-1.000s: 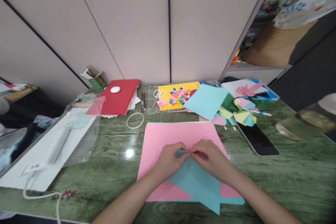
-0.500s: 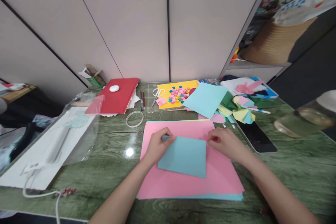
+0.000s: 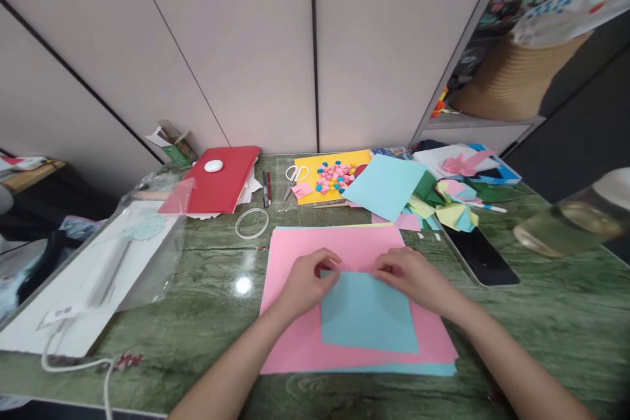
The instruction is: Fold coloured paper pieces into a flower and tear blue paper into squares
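A square of blue paper [image 3: 368, 315] is over a stack of larger pink sheets [image 3: 290, 348], a blue sheet showing beneath their near edge. My left hand [image 3: 311, 281] pinches the square near its far left corner, thumb on top. On the far right part of the same edge, my right hand [image 3: 409, 275] is closed with its fingertips on the paper. Whether the square rests flat or is slightly lifted, I cannot tell.
Behind the stack are scissors [image 3: 296, 177], a roll of tape [image 3: 252, 223], pink and blue pieces [image 3: 335, 177] on yellow paper, and a light blue sheet [image 3: 386, 187]. A phone [image 3: 480, 252] and a bottle [image 3: 566, 230] stand right; a plastic sleeve [image 3: 157, 256] lies left.
The blue square has shifted right and nearer to me, turning slightly. My left hand moved right with it, and my right hand came left from beside the paper onto its far edge.
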Demonstrator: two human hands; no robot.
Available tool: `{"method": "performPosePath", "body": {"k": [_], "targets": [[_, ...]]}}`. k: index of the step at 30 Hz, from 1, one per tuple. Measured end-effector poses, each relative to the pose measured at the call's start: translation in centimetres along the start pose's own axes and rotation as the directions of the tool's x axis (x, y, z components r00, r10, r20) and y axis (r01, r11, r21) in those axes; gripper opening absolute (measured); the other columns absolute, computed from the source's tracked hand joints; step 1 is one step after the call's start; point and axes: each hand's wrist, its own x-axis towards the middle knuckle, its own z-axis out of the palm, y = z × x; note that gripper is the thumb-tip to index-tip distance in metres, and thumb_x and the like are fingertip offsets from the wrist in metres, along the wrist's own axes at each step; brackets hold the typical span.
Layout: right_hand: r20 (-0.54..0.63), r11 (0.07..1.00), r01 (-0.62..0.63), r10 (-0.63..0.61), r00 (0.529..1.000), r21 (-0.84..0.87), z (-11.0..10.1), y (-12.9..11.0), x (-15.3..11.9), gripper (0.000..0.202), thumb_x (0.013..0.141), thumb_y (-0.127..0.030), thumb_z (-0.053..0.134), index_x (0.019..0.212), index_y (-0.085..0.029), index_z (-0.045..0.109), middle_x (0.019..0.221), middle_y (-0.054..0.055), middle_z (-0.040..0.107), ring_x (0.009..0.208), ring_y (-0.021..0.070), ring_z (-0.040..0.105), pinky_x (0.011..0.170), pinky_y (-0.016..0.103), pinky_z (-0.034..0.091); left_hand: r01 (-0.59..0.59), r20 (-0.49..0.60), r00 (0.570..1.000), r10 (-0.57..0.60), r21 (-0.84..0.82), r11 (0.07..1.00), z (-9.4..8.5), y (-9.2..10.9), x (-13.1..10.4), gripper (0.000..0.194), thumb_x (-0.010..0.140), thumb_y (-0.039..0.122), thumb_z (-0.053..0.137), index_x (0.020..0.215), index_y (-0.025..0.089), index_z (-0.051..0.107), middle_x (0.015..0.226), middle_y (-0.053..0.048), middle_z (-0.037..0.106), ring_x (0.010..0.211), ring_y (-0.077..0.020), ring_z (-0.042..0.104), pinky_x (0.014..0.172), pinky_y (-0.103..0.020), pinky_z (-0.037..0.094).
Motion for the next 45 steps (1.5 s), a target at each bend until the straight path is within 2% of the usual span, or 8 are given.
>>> {"method": "performPosePath", "body": {"k": [5, 9, 20, 31, 37, 39, 42, 45], "targets": [[0.030, 0.995, 0.074, -0.072, 0.997, -0.069, 1.8, -0.7, -0.1, 0.015, 0.082, -0.031, 0.054, 0.074, -0.022, 0.064, 0.069, 0.000, 0.064, 0.070, 0.0157, 0.055, 0.069, 0.029, 0.034, -0.162, 0.087, 0.986, 0.144, 0.259, 0.952, 0.8, 0.9, -0.8, 0.014, 0.072, 0.019, 0.059, 0.084, 0.022, 0.066, 0.082, -0.001, 0.066, 0.082, -0.0177, 0.056, 0.079, -0.031, 0.040], [0.018, 0.992, 0.113, -0.112, 0.994, -0.058, 2.8, -1.4, -0.2, 0.011, 0.083, -0.029, 0.055, 0.081, -0.023, 0.064, 0.076, 0.000, 0.065, 0.075, 0.0158, 0.055, 0.073, 0.030, 0.034, -0.127, 0.080, 0.991, 0.107, 0.320, 0.939, 1.5, 1.0, -1.0, 0.007, 0.073, 0.021, 0.059, 0.076, 0.021, 0.065, 0.076, 0.001, 0.067, 0.075, -0.0167, 0.057, 0.076, -0.030, 0.040], [-0.027, 0.990, 0.139, -0.140, 0.990, -0.036, 2.1, -1.4, -0.1, 0.014, 0.085, -0.032, 0.051, 0.082, -0.023, 0.061, 0.078, 0.000, 0.065, 0.078, 0.0155, 0.056, 0.075, 0.031, 0.034, 0.030, 0.014, 0.999, -0.032, 0.099, 0.995, 0.9, 0.8, -0.7, 0.012, 0.069, 0.018, 0.057, 0.073, 0.019, 0.068, 0.073, 0.000, 0.069, 0.069, -0.0143, 0.061, 0.067, -0.024, 0.044], [-0.145, 1.000, 0.015, -0.014, 0.989, 0.002, -1.7, 0.5, -0.2, 0.019, 0.084, -0.035, 0.049, 0.077, -0.023, 0.062, 0.083, 0.002, 0.065, 0.081, 0.0188, 0.057, 0.079, 0.034, 0.036, 0.088, -0.099, 0.992, -0.081, 0.065, 0.994, -1.9, 0.0, 0.5, 0.013, 0.065, 0.013, 0.054, 0.064, 0.018, 0.066, 0.065, 0.000, 0.068, 0.062, -0.0134, 0.058, 0.058, -0.023, 0.042], [-0.212, 0.991, -0.036, 0.064, 0.975, 0.131, -3.2, 1.9, -0.5, 0.022, 0.084, -0.038, 0.047, 0.076, -0.020, 0.058, 0.079, 0.003, 0.062, 0.076, 0.0176, 0.056, 0.069, 0.029, 0.040, 0.121, -0.272, 0.958, -0.092, 0.090, 0.989, -3.1, -1.5, 1.4, 0.011, 0.068, 0.019, 0.054, 0.065, 0.016, 0.064, 0.066, -0.001, 0.065, 0.064, -0.0141, 0.057, 0.062, -0.025, 0.042], [-0.186, 0.987, -0.043, 0.072, 0.980, 0.153, -2.7, 1.6, -0.5, 0.023, 0.084, -0.039, 0.047, 0.076, -0.020, 0.058, 0.079, 0.003, 0.063, 0.075, 0.0173, 0.056, 0.067, 0.028, 0.041, 0.099, -0.227, 0.969, -0.098, -0.007, 0.995, -2.7, -1.5, 1.4, 0.018, 0.076, 0.027, 0.051, 0.076, 0.016, 0.065, 0.074, -0.003, 0.066, 0.071, -0.0150, 0.059, 0.066, -0.026, 0.044], [-0.129, 0.986, -0.039, 0.060, 0.990, 0.161, -1.5, 0.9, -0.3, 0.023, 0.084, -0.038, 0.045, 0.077, -0.021, 0.059, 0.080, 0.003, 0.063, 0.076, 0.0174, 0.056, 0.067, 0.028, 0.041, 0.081, -0.076, 0.993, -0.095, -0.173, 0.982, -1.5, -0.9, 1.0, 0.025, 0.077, 0.036, 0.053, 0.090, 0.016, 0.063, 0.084, -0.004, 0.065, 0.075, -0.0155, 0.059, 0.066, -0.025, 0.044], [-0.102, 0.986, -0.025, 0.042, 0.994, 0.164, -0.5, 0.7, 0.0, 0.020, 0.084, -0.034, 0.045, 0.078, -0.020, 0.059, 0.081, 0.003, 0.064, 0.077, 0.0168, 0.056, 0.069, 0.029, 0.042, 0.087, -0.030, 0.995, -0.093, -0.159, 0.983, -0.3, -0.3, 0.5, 0.021, 0.072, 0.034, 0.061, 0.082, 0.015, 0.062, 0.076, -0.002, 0.062, 0.068, -0.0141, 0.055, 0.059, -0.022, 0.041]]}}
